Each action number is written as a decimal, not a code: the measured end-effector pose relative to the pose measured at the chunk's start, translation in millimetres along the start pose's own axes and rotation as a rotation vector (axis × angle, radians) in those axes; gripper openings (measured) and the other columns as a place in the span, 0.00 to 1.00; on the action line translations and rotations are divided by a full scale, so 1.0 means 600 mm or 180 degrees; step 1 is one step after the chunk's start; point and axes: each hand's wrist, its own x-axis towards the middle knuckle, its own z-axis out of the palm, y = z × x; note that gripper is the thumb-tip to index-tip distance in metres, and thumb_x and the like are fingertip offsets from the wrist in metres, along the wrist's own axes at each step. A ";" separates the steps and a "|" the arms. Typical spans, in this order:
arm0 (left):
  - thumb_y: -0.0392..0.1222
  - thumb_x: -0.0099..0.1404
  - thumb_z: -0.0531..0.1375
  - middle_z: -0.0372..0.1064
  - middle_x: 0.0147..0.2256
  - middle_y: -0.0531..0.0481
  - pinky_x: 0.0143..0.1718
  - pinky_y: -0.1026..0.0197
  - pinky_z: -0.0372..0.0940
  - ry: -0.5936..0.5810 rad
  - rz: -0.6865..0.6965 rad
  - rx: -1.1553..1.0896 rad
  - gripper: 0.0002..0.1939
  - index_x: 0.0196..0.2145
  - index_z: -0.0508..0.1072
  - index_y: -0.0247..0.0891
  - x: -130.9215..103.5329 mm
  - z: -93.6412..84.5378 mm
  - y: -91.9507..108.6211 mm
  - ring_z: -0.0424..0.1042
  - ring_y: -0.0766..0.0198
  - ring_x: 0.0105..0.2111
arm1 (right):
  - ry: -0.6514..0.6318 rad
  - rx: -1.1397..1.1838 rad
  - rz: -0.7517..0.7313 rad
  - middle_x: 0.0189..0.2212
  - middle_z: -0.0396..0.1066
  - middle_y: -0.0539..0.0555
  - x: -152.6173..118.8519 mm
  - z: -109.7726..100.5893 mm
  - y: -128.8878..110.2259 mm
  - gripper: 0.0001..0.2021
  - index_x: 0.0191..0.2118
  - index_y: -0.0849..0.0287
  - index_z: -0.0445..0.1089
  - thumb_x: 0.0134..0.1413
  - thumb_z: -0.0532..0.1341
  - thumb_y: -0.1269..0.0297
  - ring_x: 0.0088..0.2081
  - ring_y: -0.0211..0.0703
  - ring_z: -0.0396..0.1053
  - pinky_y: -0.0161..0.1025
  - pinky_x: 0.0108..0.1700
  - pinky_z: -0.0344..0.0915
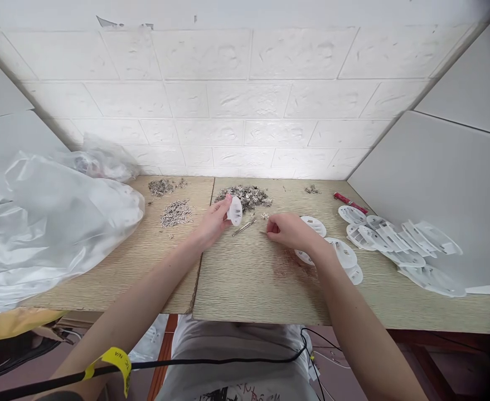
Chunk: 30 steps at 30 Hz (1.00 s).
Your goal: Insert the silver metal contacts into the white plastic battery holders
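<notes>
Held up in my left hand is a white oval plastic plate with small slots, its face turned to the right. My right hand is closed above the table, with a thin pointed piece sticking out from its fingertips toward the left. A slim metal tool lies on the table between my hands. Just behind my left hand spreads a pile of small metal parts. More white plates lie beside and partly under my right forearm.
At the right, many white plates overlap near a red marker-like object. Small metal parts are heaped on the left board. A big plastic bag fills the far left. A black cable crosses low in front.
</notes>
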 end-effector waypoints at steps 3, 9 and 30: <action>0.62 0.56 0.63 0.67 0.28 0.50 0.32 0.64 0.62 -0.0118 0.0004 0.0103 0.23 0.28 0.71 0.36 -0.004 0.004 -0.002 0.66 0.66 0.30 | -0.0039 0.0307 -0.0128 0.24 0.72 0.52 -0.001 -0.007 -0.006 0.04 0.25 0.57 0.68 0.45 0.60 0.72 0.26 0.41 0.65 0.37 0.29 0.56; 0.60 0.57 0.62 0.70 0.30 0.49 0.37 0.62 0.63 -0.0393 0.0009 0.0141 0.22 0.32 0.74 0.35 -0.009 0.010 -0.001 0.68 0.65 0.32 | 0.0408 0.0814 -0.0327 0.25 0.70 0.49 0.006 -0.002 -0.020 0.09 0.37 0.58 0.68 0.58 0.55 0.60 0.27 0.39 0.65 0.35 0.30 0.56; 0.59 0.55 0.65 0.71 0.29 0.49 0.37 0.62 0.65 -0.0460 0.0162 0.0128 0.23 0.33 0.74 0.34 -0.009 0.011 -0.003 0.69 0.66 0.30 | 0.0977 -0.0014 -0.0475 0.29 0.73 0.52 0.013 0.032 -0.038 0.15 0.32 0.58 0.77 0.64 0.54 0.62 0.28 0.37 0.63 0.34 0.30 0.51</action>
